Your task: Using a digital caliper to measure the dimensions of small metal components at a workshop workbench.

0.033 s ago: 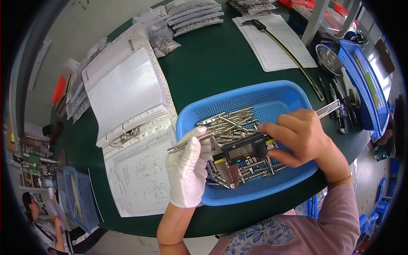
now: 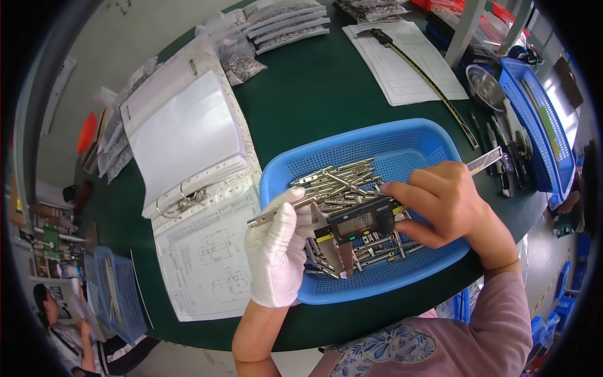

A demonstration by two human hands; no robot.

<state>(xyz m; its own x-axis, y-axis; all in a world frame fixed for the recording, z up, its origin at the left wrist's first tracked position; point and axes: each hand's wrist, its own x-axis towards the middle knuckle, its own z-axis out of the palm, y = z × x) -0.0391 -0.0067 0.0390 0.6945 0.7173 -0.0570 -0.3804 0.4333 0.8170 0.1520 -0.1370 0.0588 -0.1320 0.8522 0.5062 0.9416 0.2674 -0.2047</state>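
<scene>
My left hand (image 2: 274, 257), in a white glove, is closed round a slim metal rod (image 2: 261, 218) whose end sticks out to the left. Bare-skinned, my right hand (image 2: 443, 202) grips a digital caliper (image 2: 355, 224) by its body and beam. The caliper's jaws lie close beside the gloved fingers; whether they touch the rod I cannot tell. Both hands are over a blue perforated basket (image 2: 402, 131). Inside it lie many loose metal rods (image 2: 348, 178), heaped behind and below the caliper.
An open ring binder (image 2: 182, 135) with drawings lies left. Bagged metal parts (image 2: 286, 28) stand at the back. A second caliper (image 2: 421, 78) rests on papers. On the right are a metal bowl (image 2: 485, 87), pens and another blue basket (image 2: 534, 113). A seated person (image 2: 63, 333) is at far left.
</scene>
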